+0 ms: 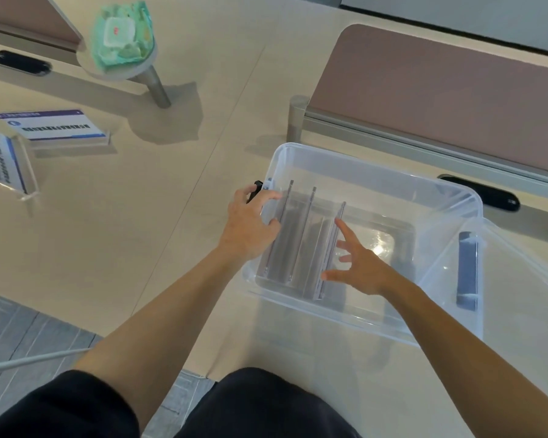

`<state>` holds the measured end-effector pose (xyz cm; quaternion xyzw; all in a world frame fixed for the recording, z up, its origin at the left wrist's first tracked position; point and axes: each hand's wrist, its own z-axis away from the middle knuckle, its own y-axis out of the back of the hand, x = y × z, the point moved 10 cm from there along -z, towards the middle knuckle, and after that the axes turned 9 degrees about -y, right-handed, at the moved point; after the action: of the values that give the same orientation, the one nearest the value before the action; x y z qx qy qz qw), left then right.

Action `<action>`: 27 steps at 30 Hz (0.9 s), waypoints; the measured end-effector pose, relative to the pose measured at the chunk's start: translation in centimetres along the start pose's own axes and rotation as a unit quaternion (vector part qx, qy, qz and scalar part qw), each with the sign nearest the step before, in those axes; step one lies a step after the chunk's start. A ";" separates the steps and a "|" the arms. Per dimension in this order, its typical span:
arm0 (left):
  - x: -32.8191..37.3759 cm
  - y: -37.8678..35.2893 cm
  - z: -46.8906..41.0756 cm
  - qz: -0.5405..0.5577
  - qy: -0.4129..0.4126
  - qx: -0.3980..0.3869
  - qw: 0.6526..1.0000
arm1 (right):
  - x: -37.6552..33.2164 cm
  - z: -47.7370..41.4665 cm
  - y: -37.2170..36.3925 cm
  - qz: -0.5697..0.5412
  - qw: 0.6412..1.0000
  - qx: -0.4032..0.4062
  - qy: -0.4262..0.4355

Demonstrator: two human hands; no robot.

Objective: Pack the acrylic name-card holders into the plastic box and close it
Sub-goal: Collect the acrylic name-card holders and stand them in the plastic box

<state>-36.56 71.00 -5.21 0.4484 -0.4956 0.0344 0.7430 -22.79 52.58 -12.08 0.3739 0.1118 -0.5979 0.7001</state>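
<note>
A clear plastic box (377,172) stands open on the beige table, right of centre. Three acrylic name-card holders (301,238) stand on edge side by side in its left part. My left hand (250,222) rests on the box's left rim with fingers spread, beside the leftmost holder. My right hand (361,267) is inside the box, fingers apart, index finger touching the rightmost holder. The clear lid (519,295) lies tilted against the box's right side, with a dark latch (467,270). Two more holders with printed cards, one lying flat (57,126) and another (5,162), sit at the far left.
A green wet-wipes pack (122,34) sits on a small round stand at the back. Brown partition panels (440,96) run along the table behind the box. Black cable ports (484,192) are set into the tabletop. My dark-clothed knees are at the bottom edge.
</note>
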 end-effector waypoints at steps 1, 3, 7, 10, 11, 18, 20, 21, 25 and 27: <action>0.0 0.0 0.0 0.000 0.000 0.001 1.000 | -0.1 -0.2 0.0 0.008 1.000 -0.002 0.000; -0.1 -0.1 0.0 -0.001 -0.002 0.002 1.000 | -0.5 -0.5 0.0 0.020 1.000 -0.007 0.003; 0.0 -0.1 -0.1 -0.008 -0.002 0.001 1.000 | -1.5 -1.0 -0.2 0.037 0.999 -0.021 0.013; -0.1 -0.1 -0.2 -0.012 -0.003 -0.001 1.000 | -1.8 -1.4 -0.3 0.050 0.998 -0.021 0.016; -0.1 -0.1 -0.2 -0.013 -0.003 -0.001 1.000 | -1.8 -1.5 -0.3 0.052 0.998 -0.019 0.016; -0.2 -0.2 -0.2 -0.018 -0.002 -0.007 1.000 | -2.1 -1.7 -0.4 0.054 0.998 -0.010 0.016; -0.1 -0.2 -0.2 -0.019 -0.002 -0.007 1.000 | -2.0 -1.7 -0.3 0.054 0.998 -0.008 0.015; -0.1 -0.1 -0.2 -0.019 -0.004 -0.007 1.000 | -2.1 -1.7 -0.3 0.049 0.999 -0.009 0.017; 0.1 -0.1 -0.1 -0.020 -0.008 -0.006 1.000 | -2.0 -1.5 -0.3 0.039 0.999 -0.014 0.017; 0.1 0.0 -0.1 -0.026 -0.010 -0.004 1.000 | -1.9 -1.5 -0.4 0.039 0.999 -0.017 0.016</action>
<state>-36.43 71.02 -5.15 0.4580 -0.4912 0.0089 0.7409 -23.24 55.00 -12.11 0.3751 0.1183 -0.5624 0.7274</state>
